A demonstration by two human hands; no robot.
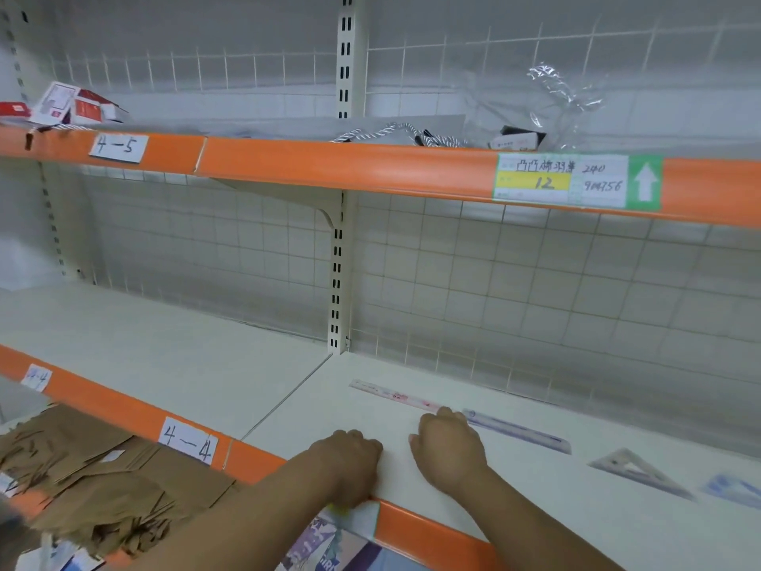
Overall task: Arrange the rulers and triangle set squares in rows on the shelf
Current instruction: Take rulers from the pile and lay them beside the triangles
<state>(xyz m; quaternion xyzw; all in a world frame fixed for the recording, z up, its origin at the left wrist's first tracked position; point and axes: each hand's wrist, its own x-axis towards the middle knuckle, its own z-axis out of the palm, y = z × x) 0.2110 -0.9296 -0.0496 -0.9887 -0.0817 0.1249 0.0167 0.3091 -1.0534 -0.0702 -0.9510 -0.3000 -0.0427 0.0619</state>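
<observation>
Both hands down on white shelf [535, 476]. Left hand [354, 459] curled in loose fist, knuckles up, nothing in it. Right hand [449, 447] just beside it, fingers curled forward onto spot where pink ruler [395, 395] and purple ruler [519, 432] meet end to end; grip or mere touch, cannot tell. Pink ruler runs beyond left hand, purple ruler off right. Triangle set square [638, 471] flat further right, apart from rulers.
</observation>
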